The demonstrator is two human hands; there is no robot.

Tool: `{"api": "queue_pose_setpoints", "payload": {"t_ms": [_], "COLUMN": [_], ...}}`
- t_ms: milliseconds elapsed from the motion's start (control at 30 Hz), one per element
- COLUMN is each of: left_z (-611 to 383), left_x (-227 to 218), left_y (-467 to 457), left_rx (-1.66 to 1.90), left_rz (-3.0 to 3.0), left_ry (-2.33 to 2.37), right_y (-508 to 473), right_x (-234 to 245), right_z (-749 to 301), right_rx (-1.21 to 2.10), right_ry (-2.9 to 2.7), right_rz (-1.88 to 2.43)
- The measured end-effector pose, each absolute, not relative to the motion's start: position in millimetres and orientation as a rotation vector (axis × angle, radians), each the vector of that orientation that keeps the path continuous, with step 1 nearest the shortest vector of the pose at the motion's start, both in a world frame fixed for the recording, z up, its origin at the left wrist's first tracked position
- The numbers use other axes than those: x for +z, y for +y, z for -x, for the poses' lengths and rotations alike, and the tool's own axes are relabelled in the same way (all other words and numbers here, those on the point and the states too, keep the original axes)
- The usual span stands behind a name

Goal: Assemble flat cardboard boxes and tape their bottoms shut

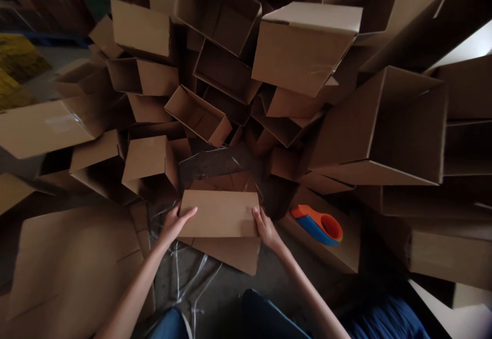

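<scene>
A brown cardboard box (219,214) is held level in front of me, one plain face turned up. My left hand (177,221) grips its left end, thumb on top and the other fingers hidden below. At the opposite end my right hand (266,226) holds it the same way. Under the box lie flat cardboard sheets (234,254) on the floor. To the right of my right hand, an orange and blue tape dispenser (319,225) rests on a closed carton (338,259).
Open cardboard boxes (200,114) are heaped ahead and on both sides, with a large one (346,129) at right. A big flat sheet of cardboard (73,257) lies at left. Clear plastic strapping (178,272) trails over the dark floor (215,303) near my legs.
</scene>
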State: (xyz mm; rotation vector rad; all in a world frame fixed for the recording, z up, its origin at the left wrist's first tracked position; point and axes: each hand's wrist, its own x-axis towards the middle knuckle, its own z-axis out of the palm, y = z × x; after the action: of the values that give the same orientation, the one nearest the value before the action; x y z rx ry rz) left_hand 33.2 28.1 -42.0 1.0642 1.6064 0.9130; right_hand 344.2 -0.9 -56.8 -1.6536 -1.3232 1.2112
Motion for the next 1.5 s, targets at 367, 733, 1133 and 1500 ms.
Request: {"api": "queue_pose_setpoints", "payload": {"t_ms": [367, 733, 1133, 1500], "left_z": [-13, 19, 14, 17], "left_x": [-23, -2, 6, 8], "left_y": [0, 4, 1, 5], "left_rx": [0.794, 0.587, 0.55, 0.532], "left_rz": [-0.939, -1.06, -1.142, -1.174], "left_ry": [1.515, 1.345, 1.371, 1.357], "right_y": [-42, -47, -45, -45], "right_x": [-46, -41, -33, -36], "right_z": [-349, -355, -359, -362], "right_rx": [1.348, 1.529, 1.587, 1.592], "right_ry": [-1.366, -1.269, -1.231, -1.253], "right_rz": [1.514, 1.459, 1.448, 1.453]}}
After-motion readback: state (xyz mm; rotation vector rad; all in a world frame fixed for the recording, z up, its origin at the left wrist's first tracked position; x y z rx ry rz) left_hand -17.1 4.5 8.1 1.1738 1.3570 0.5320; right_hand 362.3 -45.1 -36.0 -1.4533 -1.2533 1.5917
